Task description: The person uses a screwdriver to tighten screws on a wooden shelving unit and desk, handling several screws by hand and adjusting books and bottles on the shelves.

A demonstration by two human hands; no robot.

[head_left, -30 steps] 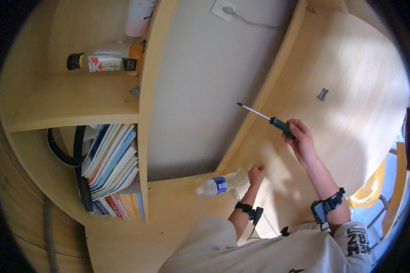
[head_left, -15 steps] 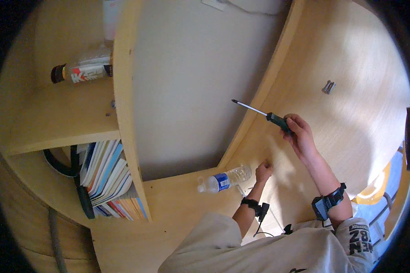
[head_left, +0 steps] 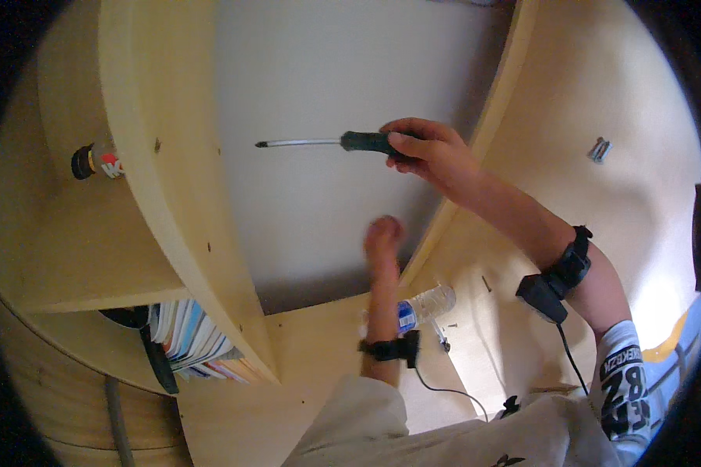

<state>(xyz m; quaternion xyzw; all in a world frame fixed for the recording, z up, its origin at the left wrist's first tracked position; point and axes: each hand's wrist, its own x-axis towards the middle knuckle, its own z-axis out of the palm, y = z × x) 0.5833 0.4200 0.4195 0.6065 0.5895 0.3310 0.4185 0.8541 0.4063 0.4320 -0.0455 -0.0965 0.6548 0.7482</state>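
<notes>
I have my right hand (head_left: 432, 152) wrapped around the dark handle of a screwdriver (head_left: 331, 142), fingers clamped firmly on the grip. The tool lies level in the air, its metal shaft pointing toward my left, with the tip near the upright wooden panel (head_left: 171, 156) of the shelf unit but not touching it. Behind the shaft is the pale back wall (head_left: 327, 70).

My left hand (head_left: 383, 237) is raised below the screwdriver, apart from the right one and holding nothing; it is blurred, so I cannot tell whether the fingers are curled or spread. Both wrists carry black straps with small boxes, and a thin cable trails from each.

Just past my left forearm, a clear plastic water bottle (head_left: 417, 305) with a blue label lies on its side on the wooden surface (head_left: 311, 342). On the left, a shelf (head_left: 70, 257) bears a small dark-capped bottle (head_left: 93, 162) lying down, partly hidden by the panel. Beneath that shelf a row of books (head_left: 191, 342) stands packed together. A small metal fitting (head_left: 598, 149) sits on the wooden side panel at the far right.
</notes>
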